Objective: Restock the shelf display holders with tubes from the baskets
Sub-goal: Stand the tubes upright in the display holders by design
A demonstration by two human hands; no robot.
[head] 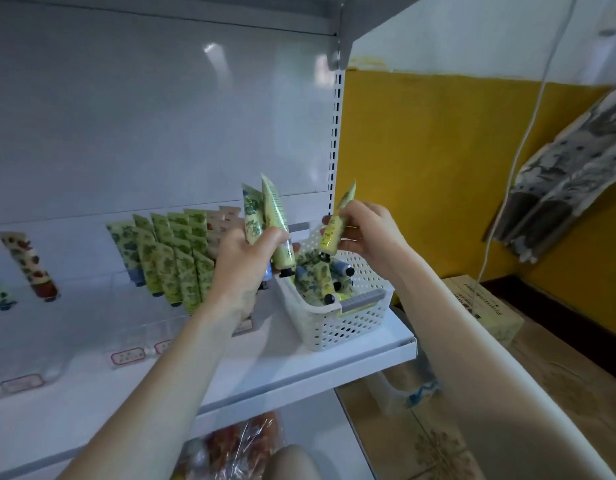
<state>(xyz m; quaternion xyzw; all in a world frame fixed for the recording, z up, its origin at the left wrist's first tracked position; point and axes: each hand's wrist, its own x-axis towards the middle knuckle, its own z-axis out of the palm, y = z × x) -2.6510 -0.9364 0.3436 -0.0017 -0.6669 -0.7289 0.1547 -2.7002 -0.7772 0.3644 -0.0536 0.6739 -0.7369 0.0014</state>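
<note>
A white perforated basket (348,323) stands at the right end of the shelf with several green and blue tubes (317,278) lying in it. My left hand (244,265) grips two green tubes (272,216) upright, caps down, just left of the basket. Above the basket, my right hand (365,233) pinches one yellow-green tube (332,230), also cap down. Left of my left hand, clear display holders (175,261) carry rows of green floral tubes, and behind them stand pink-patterned ones (218,220).
A red floral tube (29,265) leans alone in a holder at far left. The white shelf edge (369,358) ends beside a yellow wall. A cardboard box (486,306) sits on the floor at right, under a hanging white cord (514,161). Wrapped goods (237,448) lie on the lower shelf.
</note>
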